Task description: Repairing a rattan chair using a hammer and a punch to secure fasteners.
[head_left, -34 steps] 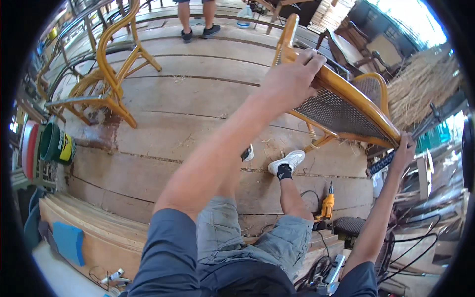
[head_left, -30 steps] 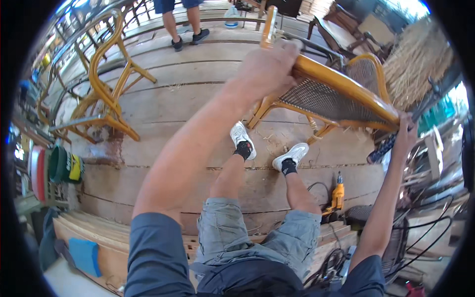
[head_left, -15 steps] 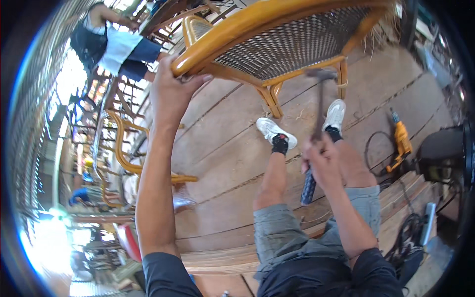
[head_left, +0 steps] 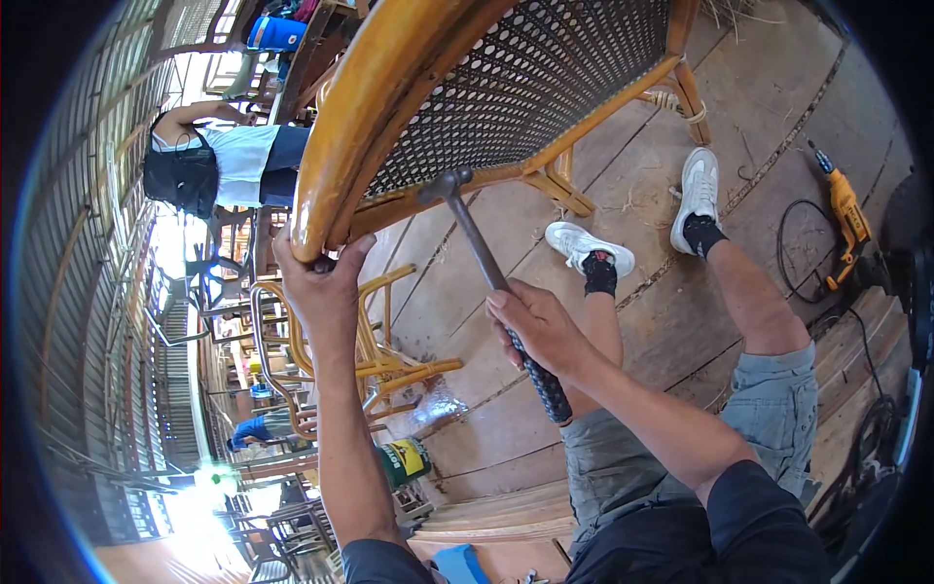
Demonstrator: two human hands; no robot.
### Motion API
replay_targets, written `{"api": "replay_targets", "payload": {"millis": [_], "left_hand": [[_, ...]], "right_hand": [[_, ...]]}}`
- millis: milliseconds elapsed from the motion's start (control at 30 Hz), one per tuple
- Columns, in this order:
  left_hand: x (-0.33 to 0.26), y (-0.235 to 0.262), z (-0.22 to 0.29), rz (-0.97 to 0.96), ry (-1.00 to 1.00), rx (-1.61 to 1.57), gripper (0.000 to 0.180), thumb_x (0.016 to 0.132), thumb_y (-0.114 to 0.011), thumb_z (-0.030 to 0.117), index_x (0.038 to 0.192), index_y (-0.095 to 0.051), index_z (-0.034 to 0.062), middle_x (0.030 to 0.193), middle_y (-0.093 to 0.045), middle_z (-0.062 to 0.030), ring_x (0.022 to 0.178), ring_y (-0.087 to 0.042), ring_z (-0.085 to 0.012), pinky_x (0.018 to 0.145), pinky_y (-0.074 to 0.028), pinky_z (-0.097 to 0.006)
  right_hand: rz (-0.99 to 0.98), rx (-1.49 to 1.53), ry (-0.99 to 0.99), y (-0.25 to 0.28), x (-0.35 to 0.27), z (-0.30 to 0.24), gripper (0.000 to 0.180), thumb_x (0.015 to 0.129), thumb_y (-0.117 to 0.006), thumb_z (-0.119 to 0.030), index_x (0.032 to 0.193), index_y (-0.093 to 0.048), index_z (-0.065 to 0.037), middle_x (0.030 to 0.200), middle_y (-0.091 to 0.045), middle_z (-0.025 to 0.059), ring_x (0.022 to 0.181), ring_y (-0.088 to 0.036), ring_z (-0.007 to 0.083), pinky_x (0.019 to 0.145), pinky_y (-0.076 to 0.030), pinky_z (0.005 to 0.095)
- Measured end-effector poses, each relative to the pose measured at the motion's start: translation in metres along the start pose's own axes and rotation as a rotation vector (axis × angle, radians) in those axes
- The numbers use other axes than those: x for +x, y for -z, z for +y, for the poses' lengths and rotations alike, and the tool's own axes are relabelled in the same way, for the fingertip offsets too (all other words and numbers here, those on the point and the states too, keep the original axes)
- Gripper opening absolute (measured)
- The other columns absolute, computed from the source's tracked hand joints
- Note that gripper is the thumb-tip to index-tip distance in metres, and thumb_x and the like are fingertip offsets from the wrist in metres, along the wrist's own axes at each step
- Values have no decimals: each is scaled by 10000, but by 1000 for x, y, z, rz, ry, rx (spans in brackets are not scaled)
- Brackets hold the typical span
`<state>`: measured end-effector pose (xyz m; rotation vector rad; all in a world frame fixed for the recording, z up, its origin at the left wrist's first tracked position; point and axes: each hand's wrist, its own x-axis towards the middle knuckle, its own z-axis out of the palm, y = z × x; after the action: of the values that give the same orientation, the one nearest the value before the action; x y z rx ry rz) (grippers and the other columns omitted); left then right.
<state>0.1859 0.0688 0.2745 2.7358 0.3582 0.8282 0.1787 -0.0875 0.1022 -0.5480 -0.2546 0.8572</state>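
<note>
A rattan chair [head_left: 341, 136] with a thick, glossy honey-brown frame and a dark woven cane panel [head_left: 525, 92] is tilted in front of me. At the lower left end of the frame, my left hand [head_left: 324, 292] is closed around the rattan pole, its thumb along the edge. My right hand [head_left: 535, 326] grips a hammer [head_left: 475, 237] by the shaft, just above its dark textured handle. The hammer's head is raised close to the frame rail below the woven panel; whether it touches cannot be told.
A yellow power drill [head_left: 851, 224] with a black cord lies on the floor at right, beside stacked planks [head_left: 866, 341]. Other rattan frames [head_left: 375, 360] stand at left, near a green can [head_left: 404, 460]. A co-worker [head_left: 229, 165] stands at far left.
My right hand has swung the hammer leftward, bringing its head near the chair rail. My left hand keeps its hold on the frame. The view has shifted toward the left.
</note>
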Motion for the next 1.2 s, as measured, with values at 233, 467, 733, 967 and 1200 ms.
{"api": "replay_targets", "payload": {"millis": [233, 467, 733, 967, 1200], "left_hand": [[-3, -1, 6, -16, -42, -126, 629, 661, -818, 57, 1167, -446, 23, 1009, -490, -24, 807, -471, -76, 665, -416, -205], [-15, -1, 9, -3, 21, -129, 638, 669, -787, -11, 1188, -418, 19, 1058, -514, -65, 869, -521, -103, 712, -451, -213], [-23, 1, 10, 28, 15, -201, 654, 669, -782, -25, 1199, -401, 16, 1055, -520, -71, 886, -535, -105, 719, -462, -210], [-27, 0, 7, 31, 38, -136, 661, 663, -791, -11, 1199, -405, 23, 1020, -528, -61, 821, -535, -85, 667, -457, -190], [-32, -2, 12, 40, 45, -137, 687, 660, -797, -2, 1221, -401, 20, 1023, -532, -59, 828, -534, -84, 676, -454, -188]], "right_hand": [[139, -236, 258, -1, 6, 13, 239, 919, -548, -230, 851, -504, -5, 568, -422, -16, 496, -376, 48, 435, -330, 244], [187, -66, 351, -11, -5, -2, 247, 915, -552, -219, 835, -501, 10, 565, -416, 14, 538, -382, 61, 463, -344, 270], [59, -365, 129, -5, 1, -8, 312, 924, -528, -243, 765, -462, 17, 559, -422, 95, 539, -388, 126, 490, -363, 330], [153, -138, 165, -8, -18, -4, 305, 923, -530, -240, 772, -469, 16, 552, -422, 83, 521, -388, 118, 477, -359, 307], [43, -363, 84, 3, -5, 7, 271, 935, -516, -252, 826, -481, -6, 566, -445, 38, 485, -432, 102, 451, -369, 277]]}}
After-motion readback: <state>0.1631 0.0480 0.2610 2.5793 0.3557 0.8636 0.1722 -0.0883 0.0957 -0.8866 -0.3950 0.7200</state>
